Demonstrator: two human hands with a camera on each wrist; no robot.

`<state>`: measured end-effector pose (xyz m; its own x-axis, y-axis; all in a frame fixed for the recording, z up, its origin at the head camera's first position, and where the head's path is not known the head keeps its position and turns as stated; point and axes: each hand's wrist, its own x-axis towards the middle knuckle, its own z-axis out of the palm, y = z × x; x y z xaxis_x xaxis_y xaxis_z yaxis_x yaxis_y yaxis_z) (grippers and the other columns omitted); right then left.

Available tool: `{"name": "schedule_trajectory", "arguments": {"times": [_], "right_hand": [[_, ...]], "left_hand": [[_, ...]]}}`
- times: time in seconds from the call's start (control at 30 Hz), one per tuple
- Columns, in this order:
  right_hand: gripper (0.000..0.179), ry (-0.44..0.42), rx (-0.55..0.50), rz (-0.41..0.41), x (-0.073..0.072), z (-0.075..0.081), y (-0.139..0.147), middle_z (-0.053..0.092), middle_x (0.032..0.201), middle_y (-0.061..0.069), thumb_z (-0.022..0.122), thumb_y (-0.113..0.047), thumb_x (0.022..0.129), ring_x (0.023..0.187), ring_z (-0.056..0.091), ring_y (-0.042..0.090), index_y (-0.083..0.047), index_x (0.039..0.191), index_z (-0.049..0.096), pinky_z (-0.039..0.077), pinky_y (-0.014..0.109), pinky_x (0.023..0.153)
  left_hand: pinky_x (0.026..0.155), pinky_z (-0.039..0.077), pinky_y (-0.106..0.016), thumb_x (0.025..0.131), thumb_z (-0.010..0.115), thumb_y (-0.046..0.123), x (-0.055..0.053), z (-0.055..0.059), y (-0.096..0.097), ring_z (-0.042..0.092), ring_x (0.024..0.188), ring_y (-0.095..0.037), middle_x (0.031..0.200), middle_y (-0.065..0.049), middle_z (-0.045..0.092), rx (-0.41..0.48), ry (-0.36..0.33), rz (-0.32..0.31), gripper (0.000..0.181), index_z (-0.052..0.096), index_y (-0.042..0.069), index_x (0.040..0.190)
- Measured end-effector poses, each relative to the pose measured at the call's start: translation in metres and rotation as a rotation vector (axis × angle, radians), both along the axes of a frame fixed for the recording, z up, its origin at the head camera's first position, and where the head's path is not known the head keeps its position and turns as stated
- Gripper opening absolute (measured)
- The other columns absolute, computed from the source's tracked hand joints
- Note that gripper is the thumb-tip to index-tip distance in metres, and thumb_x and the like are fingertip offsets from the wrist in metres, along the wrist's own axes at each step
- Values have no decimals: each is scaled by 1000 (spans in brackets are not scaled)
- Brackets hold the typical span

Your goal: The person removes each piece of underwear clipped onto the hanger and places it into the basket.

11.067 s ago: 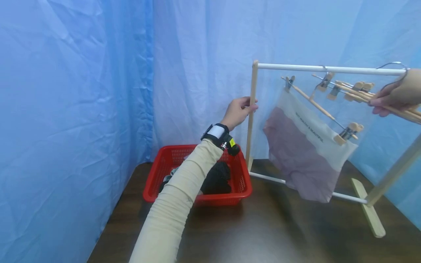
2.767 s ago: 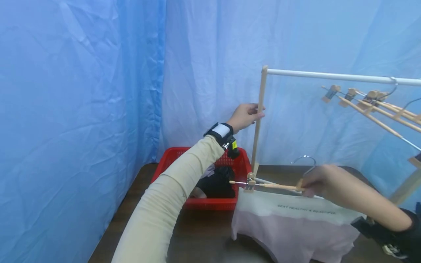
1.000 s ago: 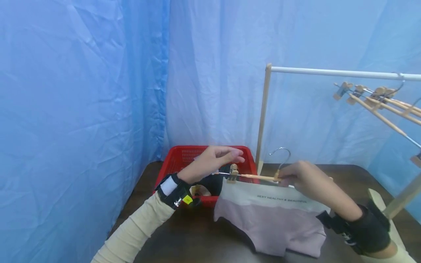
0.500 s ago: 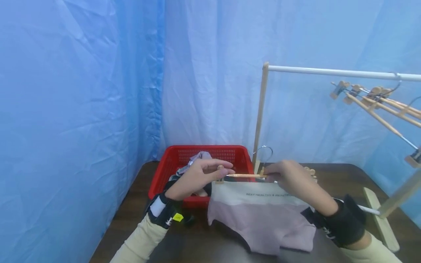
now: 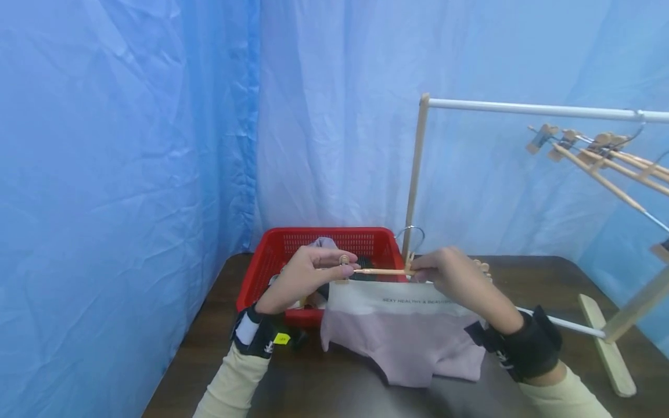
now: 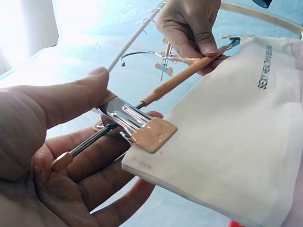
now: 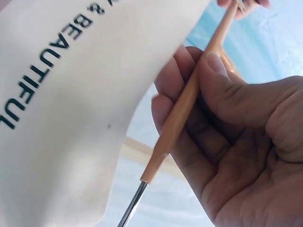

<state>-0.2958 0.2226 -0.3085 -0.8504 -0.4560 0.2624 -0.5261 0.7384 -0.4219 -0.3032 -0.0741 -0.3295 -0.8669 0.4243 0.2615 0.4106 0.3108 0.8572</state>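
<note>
A pair of underpants (image 5: 402, 339), with a white printed waistband and mauve lower part, hangs from a clip hanger (image 5: 384, 271) over the table. My right hand (image 5: 460, 281) grips the hanger's wooden bar near its middle, the thumb pressed along the bar in the right wrist view. At the left end, my left hand (image 5: 303, 276) pinches the metal clip (image 6: 127, 115) between thumb and fingers. That clip's wooden pad (image 6: 155, 135) lies over the waistband's corner. The far clip, at the right end, is mostly hidden behind my right hand in the head view.
Behind my left hand stands a red basket (image 5: 245, 290) with several garments in it. A drying rack with a white rail (image 5: 522, 108) rises at the right, several clip hangers (image 5: 601, 151) on it. Its wooden foot (image 5: 608, 348) rests on the dark table (image 5: 522, 273).
The hanger with the underpants came off the rack and down over the table. My left hand let go of the rack post and took hold of the left clip. Both hands shifted slightly left.
</note>
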Motion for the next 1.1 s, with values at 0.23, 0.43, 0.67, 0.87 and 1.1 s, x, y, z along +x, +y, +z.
{"name": "schedule_trajectory", "arguments": {"times": [0.23,0.43,0.67,0.87,1.1], "right_hand": [[25,-11,-19,29,-6,-7,7,79,90,7,81,6,80,79,73,18,-3,103,81,64,38,76],[22,24,-17,9,-3,-12,9,78,90,8,80,5,80,80,73,19,-3,101,81,64,38,75],[22,40,1,-57,2,-16,8,79,91,7,79,5,81,86,75,24,-4,101,81,63,42,77],[22,21,30,-111,3,-21,6,79,92,9,78,4,83,87,75,26,-5,102,81,62,44,75],[21,85,23,-117,0,-24,5,79,90,7,80,2,82,86,75,26,-5,102,81,62,44,76]], "left_hand": [[90,60,-41,92,76,30,-4,-8,7,75,101,-19,110,-1,79,4,12,-12,36,73,17,125],[88,60,-37,92,77,32,-8,-14,10,75,99,-15,107,-2,79,10,19,-41,36,73,16,124],[85,61,-36,92,77,30,-11,-15,14,76,100,-18,106,0,79,-11,19,-56,33,74,17,122],[85,61,-37,92,76,32,-13,-18,15,74,103,-16,107,3,79,-16,-12,-61,33,73,18,122],[87,61,-39,91,77,34,-17,-22,14,74,103,-17,107,1,79,5,-56,-47,36,73,19,123]]}}
